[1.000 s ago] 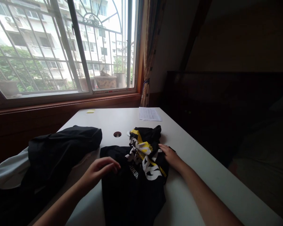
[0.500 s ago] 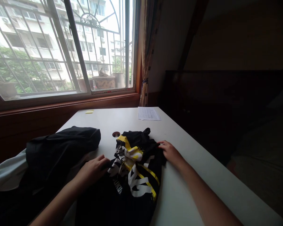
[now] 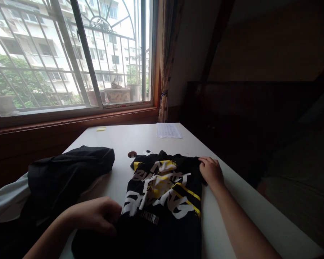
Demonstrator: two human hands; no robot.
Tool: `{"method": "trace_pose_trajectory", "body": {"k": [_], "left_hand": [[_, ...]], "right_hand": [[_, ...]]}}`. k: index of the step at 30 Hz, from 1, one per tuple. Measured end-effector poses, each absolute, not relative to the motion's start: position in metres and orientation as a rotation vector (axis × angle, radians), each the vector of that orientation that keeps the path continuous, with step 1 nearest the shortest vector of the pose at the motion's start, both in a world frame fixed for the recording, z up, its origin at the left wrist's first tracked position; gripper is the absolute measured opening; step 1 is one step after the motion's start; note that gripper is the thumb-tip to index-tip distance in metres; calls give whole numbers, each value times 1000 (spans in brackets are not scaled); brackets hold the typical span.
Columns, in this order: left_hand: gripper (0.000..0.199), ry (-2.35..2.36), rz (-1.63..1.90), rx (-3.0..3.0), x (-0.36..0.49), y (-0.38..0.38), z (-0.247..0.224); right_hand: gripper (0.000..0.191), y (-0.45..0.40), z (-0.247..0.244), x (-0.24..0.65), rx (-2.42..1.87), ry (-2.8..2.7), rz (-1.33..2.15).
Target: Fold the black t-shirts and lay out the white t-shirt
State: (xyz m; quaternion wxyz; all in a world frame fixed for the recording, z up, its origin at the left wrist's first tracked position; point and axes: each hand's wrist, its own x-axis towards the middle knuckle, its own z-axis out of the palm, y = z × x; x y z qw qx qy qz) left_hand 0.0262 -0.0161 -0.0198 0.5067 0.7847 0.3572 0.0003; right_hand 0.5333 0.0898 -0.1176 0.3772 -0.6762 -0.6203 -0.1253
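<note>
A black T-shirt (image 3: 162, 230) with white lettering and yellow stripes lies print up on the table, its far end toward the window. My right hand (image 3: 212, 172) grips the shirt's upper right edge between thumb and fingers. At the left edge, my left hand (image 3: 101, 216) is curled with its fingertips against the dark fabric, closed on the cloth there. Wrinkles run through the middle of the print. Left of the shirt lies a heap of dark clothing (image 3: 70, 176), with a pale garment (image 3: 9, 201) beneath it.
The white table (image 3: 118, 138) has a round cable hole (image 3: 132, 154). A white round thing with a dark centre (image 3: 147, 152) sits just beyond the shirt. Printed papers (image 3: 169, 130) and a yellow note (image 3: 100, 128) lie at the far edge. A barred window (image 3: 118, 68) is behind.
The shirt's upper part has spread wider and flatter, showing more lettering. My right hand has moved right with its edge; my left hand has moved left and nearer. The white round thing has come into sight.
</note>
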Motion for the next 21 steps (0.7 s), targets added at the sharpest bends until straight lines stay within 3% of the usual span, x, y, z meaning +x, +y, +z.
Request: {"method": "trace_pose_trajectory", "body": {"k": [4,7,14,21], "left_hand": [[32,670,-117,1708,32,-19,-21],[45,640,3,1656,35,-15,-24],[28,1136,803,1987,38,18,-75],[50,1305,905,2548,32,31,-116]], "right_hand": [[31,89,-115,498,-1516,-1798,-156],[38,84,-119,476,-1479,-2045,41],[59,75,-118,460,-1509,-2371,199],[59,68,-108,449,-1365,-2475,276]]}}
